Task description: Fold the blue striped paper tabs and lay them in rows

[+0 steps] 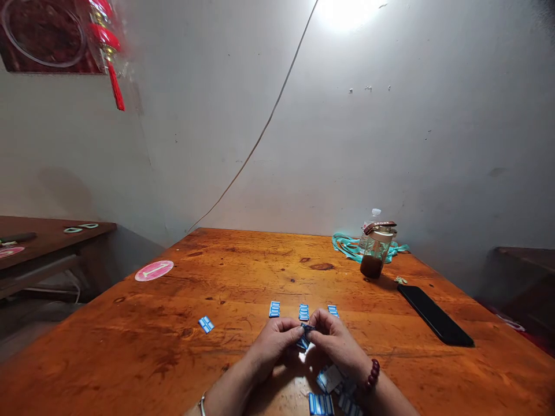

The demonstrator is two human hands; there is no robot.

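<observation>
Both hands meet at the lower middle of the view, above the wooden table. My left hand (277,342) pinches the left side of some small blue-and-white pieces (303,342). Thumb and fingers of my right hand (332,336) close on their right side. Just beyond the hands, similar blue-and-white pieces lie in a row: one at the left (274,309), one in the middle (304,312) and one at the right (333,311). Another piece (206,324) lies apart to the left. Beneath my right wrist is a loose pile (321,404), partly hidden by the hand and forearm.
A black phone (435,315) lies at the right. Behind it stand a jar of dark liquid (375,254) and a clear bottle (376,215), beside a turquoise strap (347,247). A round pink sticker (154,270) is on the table's left side.
</observation>
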